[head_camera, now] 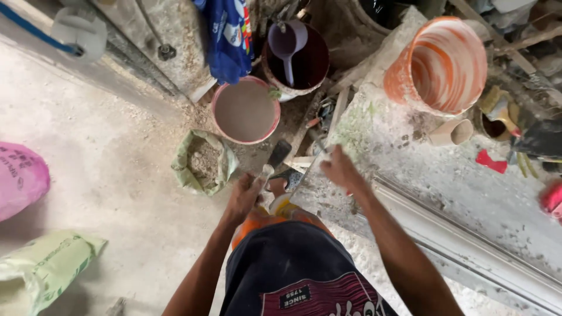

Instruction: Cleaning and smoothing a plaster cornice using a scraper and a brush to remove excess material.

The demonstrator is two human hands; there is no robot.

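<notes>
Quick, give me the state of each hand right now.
Left hand: closed around the handle of a flat-bladed tool.
Right hand: fingers curled at the edge of the dusty slab; whether it holds anything cannot be told.

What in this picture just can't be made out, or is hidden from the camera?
- Head view: the left hand closes round a tool handle; its working end is too blurred to name.
- The right hand is motion-blurred, so its grip cannot be told.
- The pink sack is cut off by the left edge.
- The pink bucket holds grey fill; how deep it goes is hidden.
</notes>
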